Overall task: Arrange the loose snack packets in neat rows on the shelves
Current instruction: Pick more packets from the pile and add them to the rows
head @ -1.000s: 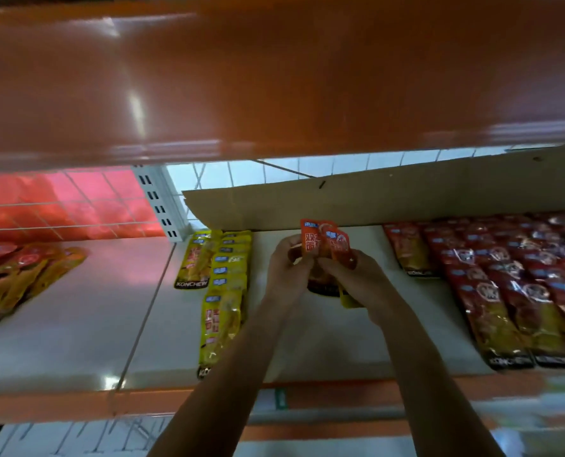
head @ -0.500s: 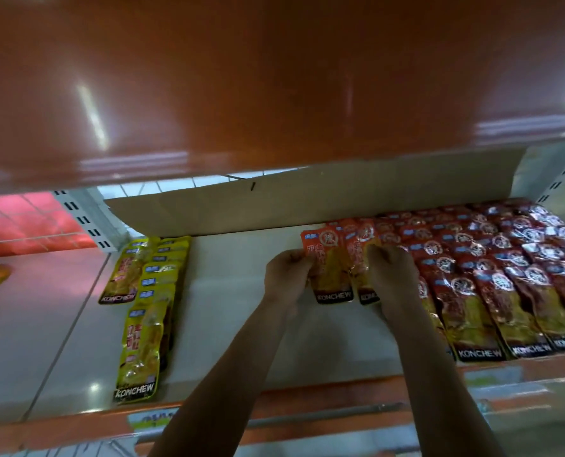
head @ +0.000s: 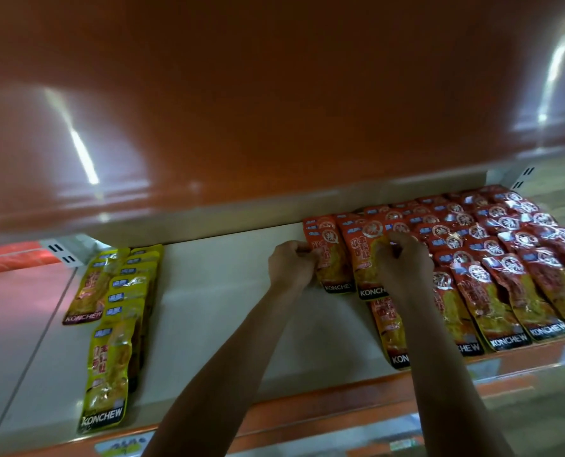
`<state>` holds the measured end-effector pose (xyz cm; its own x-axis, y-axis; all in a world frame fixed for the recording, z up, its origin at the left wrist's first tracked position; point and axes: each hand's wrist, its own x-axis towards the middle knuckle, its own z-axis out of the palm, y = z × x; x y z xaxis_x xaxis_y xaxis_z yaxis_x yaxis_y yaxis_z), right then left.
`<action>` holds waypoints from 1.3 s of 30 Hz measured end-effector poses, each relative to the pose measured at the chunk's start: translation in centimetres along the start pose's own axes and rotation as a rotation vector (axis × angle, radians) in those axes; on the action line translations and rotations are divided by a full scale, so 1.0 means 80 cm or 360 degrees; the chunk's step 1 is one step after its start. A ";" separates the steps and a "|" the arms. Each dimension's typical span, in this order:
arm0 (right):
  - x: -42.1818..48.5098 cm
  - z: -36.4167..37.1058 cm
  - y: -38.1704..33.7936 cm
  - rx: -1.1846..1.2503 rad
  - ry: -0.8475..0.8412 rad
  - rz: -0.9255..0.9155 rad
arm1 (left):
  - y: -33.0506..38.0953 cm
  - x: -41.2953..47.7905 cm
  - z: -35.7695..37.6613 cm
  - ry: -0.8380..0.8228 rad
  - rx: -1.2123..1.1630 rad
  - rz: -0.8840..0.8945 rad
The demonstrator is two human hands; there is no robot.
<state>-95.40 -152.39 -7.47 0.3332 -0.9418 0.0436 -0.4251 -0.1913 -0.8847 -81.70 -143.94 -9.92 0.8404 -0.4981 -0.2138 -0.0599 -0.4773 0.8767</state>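
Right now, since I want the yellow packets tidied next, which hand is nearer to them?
Left. The left hand grips a red packet, across bare shelf from the yellow packets; the right hand is farther right, on the next red packet.

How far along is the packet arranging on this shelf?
Done: red rows fill the right of the shelf; yellow rows lie at left. In hand: left hand and right hand each grip one of two packets at the red block's left edge. Left: settling these two into line.
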 end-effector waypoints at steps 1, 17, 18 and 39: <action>0.000 0.001 0.001 -0.0011 -0.0030 -0.0010 | 0.000 0.001 0.000 0.0002 0.0052 0.0013; -0.007 0.005 0.006 -0.0114 -0.0143 -0.0142 | 0.008 0.002 0.003 0.0020 0.0387 0.0222; -0.008 0.004 0.007 -0.0114 -0.0150 -0.0143 | 0.009 0.003 0.004 -0.0005 0.0380 0.0246; -0.015 0.004 0.011 -0.0156 -0.0164 -0.0150 | 0.004 0.008 0.005 -0.0100 0.0421 0.0404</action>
<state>-95.89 -151.36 -8.47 0.4579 -0.8861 0.0718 -0.4664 -0.3082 -0.8292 -81.41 -144.67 -9.90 0.7468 -0.6640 -0.0370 -0.4061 -0.4995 0.7653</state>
